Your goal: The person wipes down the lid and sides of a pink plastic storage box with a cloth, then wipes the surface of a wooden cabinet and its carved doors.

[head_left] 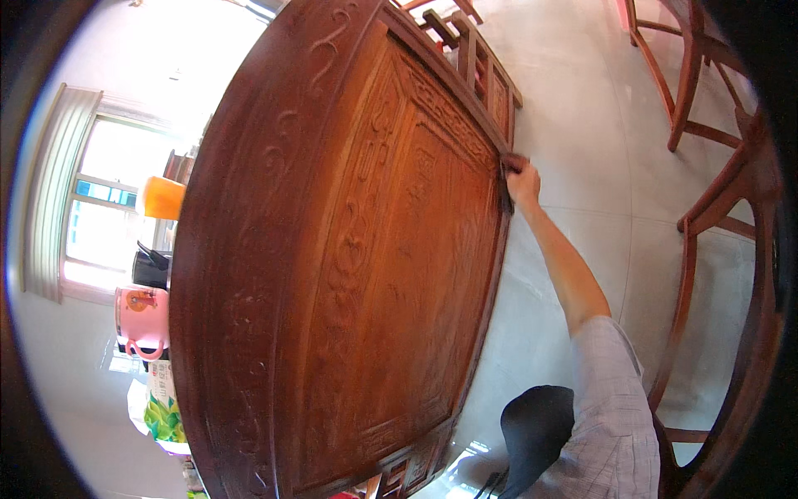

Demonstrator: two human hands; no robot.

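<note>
My right hand reaches out at arm's length to the lower edge of a carved reddish-brown wooden cabinet. Its fingers are curled around a small dark thing, blurred and partly covered, perhaps a cloth or brush, held against the bottom rail. Carved scrollwork borders frame the cabinet's broad front panel. Above that panel, the curved top rim bears shallow carvings. My left hand is out of view.
The scene appears turned sideways. Along the top stand a pink mug, an orange container, a black vessel and a leaf-printed packet. Wooden chairs stand on the grey tiled floor behind my arm.
</note>
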